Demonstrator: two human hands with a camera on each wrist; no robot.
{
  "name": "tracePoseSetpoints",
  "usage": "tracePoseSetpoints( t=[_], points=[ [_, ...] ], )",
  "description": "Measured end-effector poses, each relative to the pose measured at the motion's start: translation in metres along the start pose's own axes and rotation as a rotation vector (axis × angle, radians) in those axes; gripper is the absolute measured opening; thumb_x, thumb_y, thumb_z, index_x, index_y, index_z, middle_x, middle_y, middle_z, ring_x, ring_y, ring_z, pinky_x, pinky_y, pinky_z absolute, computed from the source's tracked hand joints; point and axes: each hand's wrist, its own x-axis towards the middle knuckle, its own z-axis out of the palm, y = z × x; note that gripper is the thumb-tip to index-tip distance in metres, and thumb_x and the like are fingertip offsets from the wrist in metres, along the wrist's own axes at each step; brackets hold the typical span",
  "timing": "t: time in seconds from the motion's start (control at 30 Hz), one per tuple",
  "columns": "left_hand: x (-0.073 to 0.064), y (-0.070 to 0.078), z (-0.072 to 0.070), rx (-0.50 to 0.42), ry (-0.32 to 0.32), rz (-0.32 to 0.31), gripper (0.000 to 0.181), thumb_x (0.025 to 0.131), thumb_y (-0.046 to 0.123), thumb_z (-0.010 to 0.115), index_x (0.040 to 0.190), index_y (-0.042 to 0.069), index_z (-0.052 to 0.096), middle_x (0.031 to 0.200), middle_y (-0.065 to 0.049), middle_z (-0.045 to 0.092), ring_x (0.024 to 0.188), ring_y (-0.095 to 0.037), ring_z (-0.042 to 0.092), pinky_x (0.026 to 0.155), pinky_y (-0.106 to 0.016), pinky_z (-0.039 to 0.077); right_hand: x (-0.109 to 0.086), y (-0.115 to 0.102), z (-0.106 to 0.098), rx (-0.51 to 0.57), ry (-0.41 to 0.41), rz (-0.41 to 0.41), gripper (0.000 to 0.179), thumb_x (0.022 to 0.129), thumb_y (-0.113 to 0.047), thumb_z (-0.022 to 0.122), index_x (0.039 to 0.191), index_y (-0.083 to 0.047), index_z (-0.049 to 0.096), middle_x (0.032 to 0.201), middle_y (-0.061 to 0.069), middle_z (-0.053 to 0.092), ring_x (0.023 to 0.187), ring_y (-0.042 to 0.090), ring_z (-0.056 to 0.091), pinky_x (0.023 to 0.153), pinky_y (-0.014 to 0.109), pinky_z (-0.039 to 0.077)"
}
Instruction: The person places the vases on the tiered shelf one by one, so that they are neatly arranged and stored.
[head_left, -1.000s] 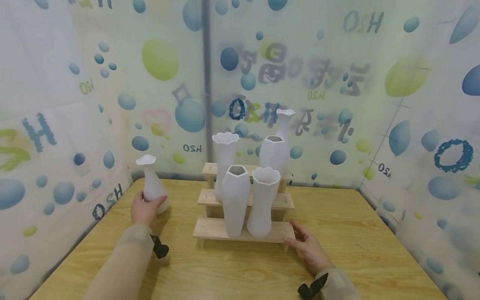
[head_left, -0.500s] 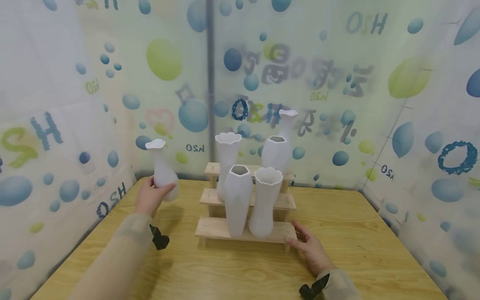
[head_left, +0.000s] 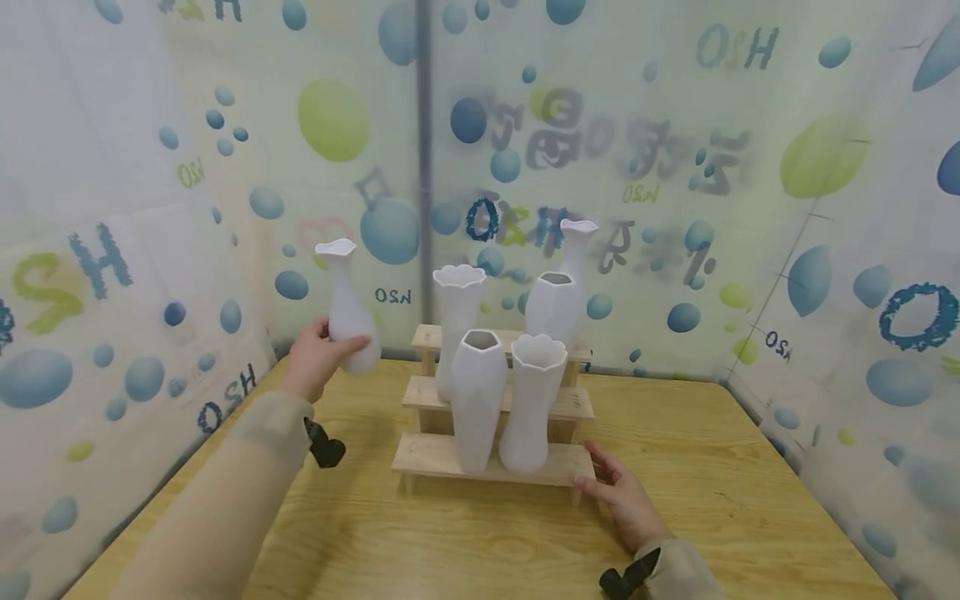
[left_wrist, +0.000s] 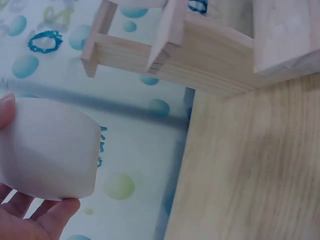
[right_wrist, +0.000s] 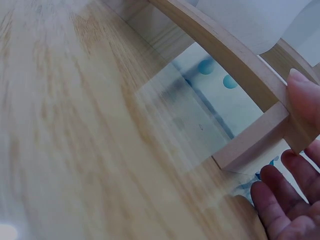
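Note:
My left hand (head_left: pixel 311 362) grips a white vase (head_left: pixel 350 321) with a slim neck and wavy rim near its base, thumb in front. Slightly tilted, it hangs above the table, left of a three-tier wooden stand (head_left: pixel 423 454). In the left wrist view, fingertips (left_wrist: pixel 62 212) lie under the vase's rounded lower end (left_wrist: pixel 55 150). My right hand (head_left: pixel 626 504) holds the right end of the lowest shelf. Up close in the right wrist view, the thumb (right_wrist: pixel 304 95) presses the shelf edge (right_wrist: pixel 240 55), while the other fingers curl below and beside it.
On the bottom tier stand a faceted vase (head_left: pixel 476 408) and a scalloped vase (head_left: pixel 528 417). Behind them are another scalloped vase (head_left: pixel 456 317), another faceted one (head_left: pixel 551 312) and a slim-necked one (head_left: pixel 577 258). Patterned curtains (head_left: pixel 337 200) enclose the wooden table (head_left: pixel 675 433).
My left hand has raised the vase off the table and carried it right, towards the stand. My right hand stays at the shelf end; the head view has shifted slightly.

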Motion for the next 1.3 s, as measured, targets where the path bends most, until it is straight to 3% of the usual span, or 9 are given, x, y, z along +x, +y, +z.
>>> tracePoseSetpoints(
  t=[0.53,0.87,1.3],
  points=[
    [0.006,0.044,0.007,-0.057,-0.075,0.068,0.087,0.08,0.042,0.077,0.146,0.008,0.032,0.144,-0.013,0.042,0.126,-0.033,0.043,0.105,-0.055,0.035,-0.001,-0.002,-0.001,-0.007,0.011,0.004,0.067,0.087,-0.008,0.069,0.146,0.0,0.037,0.135,0.02,0.049,0.11,0.02,0.05,0.088,0.025,0.042],
    [0.009,0.058,0.021,-0.022,-0.067,0.056,0.088,0.08,0.044,0.077,0.147,0.009,0.032,0.144,-0.012,0.042,0.126,-0.033,0.043,0.104,-0.056,0.035,-0.001,-0.001,-0.002,-0.009,0.011,0.007,0.067,0.087,-0.008,0.069,0.145,0.0,0.038,0.134,0.02,0.049,0.109,0.02,0.051,0.088,0.025,0.042],
    [0.015,0.065,0.035,-0.061,-0.078,0.074,0.084,0.081,0.037,0.078,0.145,0.005,0.034,0.141,-0.014,0.044,0.124,-0.032,0.044,0.104,-0.053,0.035,0.0,-0.002,0.0,-0.007,0.01,0.008,0.066,0.087,-0.007,0.07,0.145,0.0,0.038,0.131,0.019,0.052,0.109,0.02,0.051,0.09,0.028,0.042]
  ],
)
